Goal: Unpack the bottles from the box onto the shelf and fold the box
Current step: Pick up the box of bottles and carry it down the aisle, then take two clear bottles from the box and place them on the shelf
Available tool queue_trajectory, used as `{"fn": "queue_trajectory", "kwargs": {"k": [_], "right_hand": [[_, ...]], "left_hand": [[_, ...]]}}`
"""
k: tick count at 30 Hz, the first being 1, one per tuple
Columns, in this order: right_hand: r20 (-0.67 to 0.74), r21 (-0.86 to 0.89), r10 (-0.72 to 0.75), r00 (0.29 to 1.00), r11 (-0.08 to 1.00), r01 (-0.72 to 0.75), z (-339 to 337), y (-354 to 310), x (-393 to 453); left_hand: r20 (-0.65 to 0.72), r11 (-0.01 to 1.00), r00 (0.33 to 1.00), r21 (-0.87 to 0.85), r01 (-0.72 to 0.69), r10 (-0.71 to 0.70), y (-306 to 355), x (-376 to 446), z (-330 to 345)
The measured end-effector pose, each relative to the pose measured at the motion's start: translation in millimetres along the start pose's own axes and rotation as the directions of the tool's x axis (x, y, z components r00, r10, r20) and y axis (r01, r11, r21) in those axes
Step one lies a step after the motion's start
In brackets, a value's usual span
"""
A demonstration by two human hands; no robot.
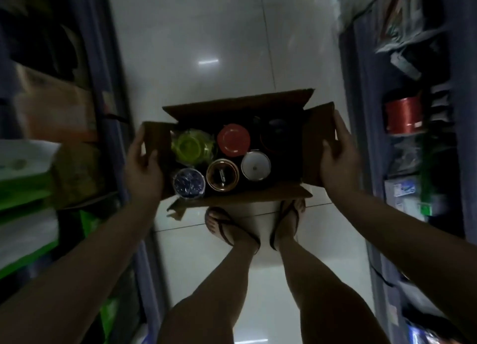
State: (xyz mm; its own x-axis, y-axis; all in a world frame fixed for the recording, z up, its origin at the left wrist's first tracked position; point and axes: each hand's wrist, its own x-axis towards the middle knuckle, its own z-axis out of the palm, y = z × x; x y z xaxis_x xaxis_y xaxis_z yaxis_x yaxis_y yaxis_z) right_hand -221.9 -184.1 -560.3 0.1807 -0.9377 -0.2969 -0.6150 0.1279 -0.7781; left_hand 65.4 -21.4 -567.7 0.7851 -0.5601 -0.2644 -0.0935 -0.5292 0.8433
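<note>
An open brown cardboard box [232, 109] hangs above the floor in front of my feet, held from both sides. My left hand [142, 168] grips its left flap and my right hand [338, 158] grips its right flap. Inside stand several bottles seen from above: a yellow-green lid [189, 146], a red lid [233, 140], a white lid [256, 165], a brown-rimmed one [222, 178], a dark blue one [188, 182] and a dark one [277, 134] at the back right.
Blue metal shelving lines both sides of a narrow aisle: the left shelf [103, 91] holds boxes and green packs, the right shelf [366, 111] holds packets and a red spool [404, 115]. Glossy white floor tiles [206, 47] stretch ahead. My sandalled feet [224, 225] stand below the box.
</note>
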Motion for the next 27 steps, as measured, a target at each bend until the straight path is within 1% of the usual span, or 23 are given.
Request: {"fn": "queue_trajectory", "kwargs": {"k": [1,4,8,12,15,18,20,23,25,27], "right_hand": [[-0.005,0.017,0.006,1.000,1.000,-0.006,10,15,5],[-0.017,0.032,0.019,1.000,0.999,-0.018,39,56,21],[-0.018,0.031,0.068,0.998,0.997,-0.068,62,92,38],[0.018,0.031,0.093,0.995,0.995,-0.094,75,117,49],[0.045,0.013,0.071,0.996,0.997,-0.072,80,134,50],[0.023,-0.018,0.026,0.999,0.999,-0.026,81,144,51],[0.044,-0.028,0.004,0.999,1.000,-0.003,79,147,54],[0.077,-0.058,0.025,0.997,0.998,-0.021,75,148,65],[0.064,-0.068,0.050,0.997,0.997,-0.046,75,151,70],[0.053,-0.069,0.077,0.996,0.995,-0.074,76,154,73]], "left_hand": [[0.006,1.000,1.000,0.006,-0.026,0.026,-14,5,9],[-0.021,1.000,1.000,-0.015,-0.003,0.003,-43,15,38],[-0.035,0.996,0.995,-0.023,0.091,-0.092,-74,16,67],[-0.019,0.977,0.978,0.054,0.206,-0.206,-110,22,76],[-0.022,0.973,0.980,0.122,0.198,-0.197,-122,24,84],[-0.001,0.970,0.979,0.136,0.201,-0.203,-128,32,85],[0.027,0.966,0.977,0.160,0.204,-0.211,-129,40,82],[0.031,0.970,0.985,0.182,0.163,-0.171,-132,44,81],[0.022,0.976,0.991,0.178,0.128,-0.134,-137,44,85],[0.000,0.972,0.991,0.191,0.134,-0.136,-143,44,88]]}}
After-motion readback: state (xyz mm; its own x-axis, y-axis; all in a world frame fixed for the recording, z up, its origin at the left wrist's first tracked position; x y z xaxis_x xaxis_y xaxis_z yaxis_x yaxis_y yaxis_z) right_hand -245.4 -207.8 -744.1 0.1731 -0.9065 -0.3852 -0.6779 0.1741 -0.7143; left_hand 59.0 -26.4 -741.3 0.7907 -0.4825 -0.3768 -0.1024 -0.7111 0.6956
